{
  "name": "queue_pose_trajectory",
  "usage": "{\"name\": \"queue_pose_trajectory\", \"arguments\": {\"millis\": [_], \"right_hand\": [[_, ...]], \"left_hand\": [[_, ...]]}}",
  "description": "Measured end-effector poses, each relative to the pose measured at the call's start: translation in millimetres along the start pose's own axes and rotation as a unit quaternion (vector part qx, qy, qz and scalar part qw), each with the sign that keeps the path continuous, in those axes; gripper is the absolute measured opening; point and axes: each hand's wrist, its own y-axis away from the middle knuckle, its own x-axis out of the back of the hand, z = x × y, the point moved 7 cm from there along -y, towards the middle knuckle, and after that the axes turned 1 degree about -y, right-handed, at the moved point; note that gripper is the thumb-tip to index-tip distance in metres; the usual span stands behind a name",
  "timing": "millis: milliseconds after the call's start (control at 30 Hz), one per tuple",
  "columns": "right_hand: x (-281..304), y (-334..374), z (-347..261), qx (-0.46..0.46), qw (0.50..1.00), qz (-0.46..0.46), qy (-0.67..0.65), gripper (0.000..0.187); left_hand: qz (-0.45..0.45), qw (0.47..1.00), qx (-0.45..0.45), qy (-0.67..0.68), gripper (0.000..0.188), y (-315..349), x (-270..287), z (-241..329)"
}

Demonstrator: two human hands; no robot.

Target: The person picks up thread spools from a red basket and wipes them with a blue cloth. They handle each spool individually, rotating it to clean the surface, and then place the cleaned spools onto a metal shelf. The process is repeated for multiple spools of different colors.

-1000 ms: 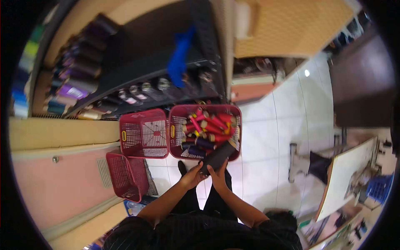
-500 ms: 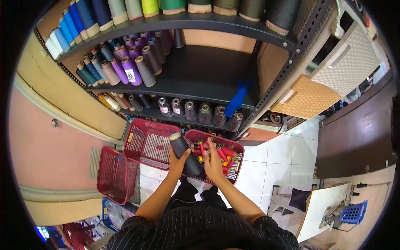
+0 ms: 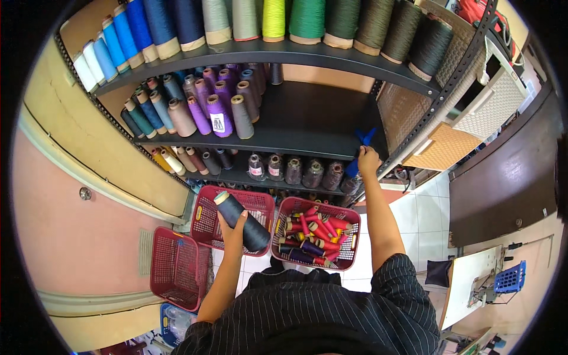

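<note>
A large black thread cone (image 3: 247, 225) with a pale blue-green core end is in my left hand (image 3: 232, 234), tilted above the baskets. My right arm reaches to the right end of the middle shelf. There my right hand (image 3: 368, 161) is closed around a bright blue cloth strip (image 3: 366, 136), which shows above the fingers and hangs below them past the shelf edge. Beneath and between my hands stands a red plastic basket (image 3: 357, 220) of pink, red, yellow and dark thread cones and spools. My fingertips on the cloth are partly hidden.
The black shelf rack (image 3: 319, 112) holds rows of cones, with purple cones (image 3: 219, 118) at left and plastic-wrapped dark cones (image 3: 294, 170) lower down. Two more red baskets (image 3: 204, 208) stand at left. Drawers (image 3: 441, 145) flank the right; a sewing table (image 3: 464, 284) stands lower right.
My right hand has left the basket and moved up and right to grasp the blue cloth strip. My left hand still holds the black cone. The view has shifted.
</note>
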Motion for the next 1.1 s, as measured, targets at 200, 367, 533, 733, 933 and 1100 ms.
{"name": "queue_pose_trajectory", "arguments": {"millis": [200,367,533,733,933,1100], "right_hand": [[-5.5,68.5,-4.7,-0.1,0.896,-0.023,-0.433,0.017],[44.2,180.8,-100.8,-0.102,0.808,-0.178,-0.552,0.028],[82.2,228.0,-155.9,0.041,0.856,-0.244,-0.454,0.031],[121.3,233.7,-169.2,0.137,0.897,-0.214,-0.361,0.031],[146.2,209.6,-138.6,0.106,0.897,-0.139,-0.406,0.024],[155.6,190.2,-139.0,0.162,0.899,-0.152,-0.379,0.023]], "left_hand": [[-0.088,0.993,0.035,0.069,0.064,-11.0,3.8,6.0],[-0.282,0.937,0.104,0.177,0.058,10.9,-44.2,24.7],[-0.456,0.867,0.181,0.089,0.08,45.2,-97.1,24.8],[-0.458,0.859,0.187,0.132,0.08,51.7,-114.4,26.8],[-0.384,0.889,0.158,0.19,0.081,46.0,-126.4,46.2],[-0.457,0.87,0.124,0.14,0.09,55.1,-141.7,47.4]]}}
